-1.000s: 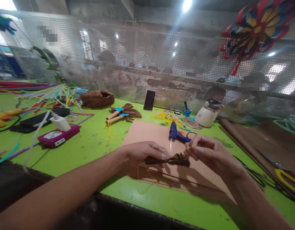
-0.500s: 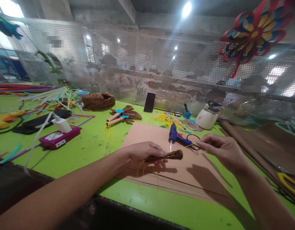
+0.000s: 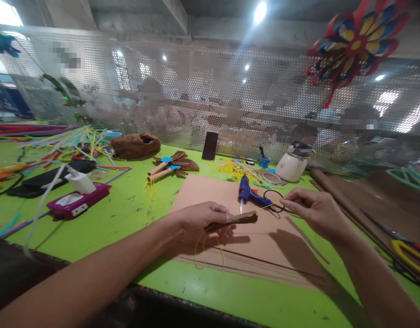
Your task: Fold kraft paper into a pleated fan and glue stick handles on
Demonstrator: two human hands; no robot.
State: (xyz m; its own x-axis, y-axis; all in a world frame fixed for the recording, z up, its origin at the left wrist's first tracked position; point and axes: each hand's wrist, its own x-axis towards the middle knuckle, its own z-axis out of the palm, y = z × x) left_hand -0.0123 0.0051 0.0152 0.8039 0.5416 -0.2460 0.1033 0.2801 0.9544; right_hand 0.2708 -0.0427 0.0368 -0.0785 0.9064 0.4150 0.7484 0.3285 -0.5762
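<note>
My left hand (image 3: 204, 217) is closed around a dark brown folded piece (image 3: 246, 218), its frayed-looking end pointing right. What the piece is made of I cannot tell. Thumb and forefinger of my right hand (image 3: 312, 208) pinch a thin yellow string (image 3: 267, 207), which runs taut from the brown piece. More of that string dangles in loops below my left hand. Both hands hover above a stack of tan cardboard sheets (image 3: 199, 189). On the stack, just beyond the brown piece, rests a blue glue gun (image 3: 244, 187).
Two brown feathered pieces with tan tubes (image 3: 172, 165) lie behind the cardboard. A purple power strip (image 3: 78, 200) with a white plug sits left. Towards the back right stand a cream jug (image 3: 291, 165) and yellow scraps (image 3: 232, 172). Yellow-handled scissors (image 3: 406, 255) lie far right.
The brown piece has turned slightly in my left hand. My right hand still pinches the yellow string. The whole view has shifted a little.
</note>
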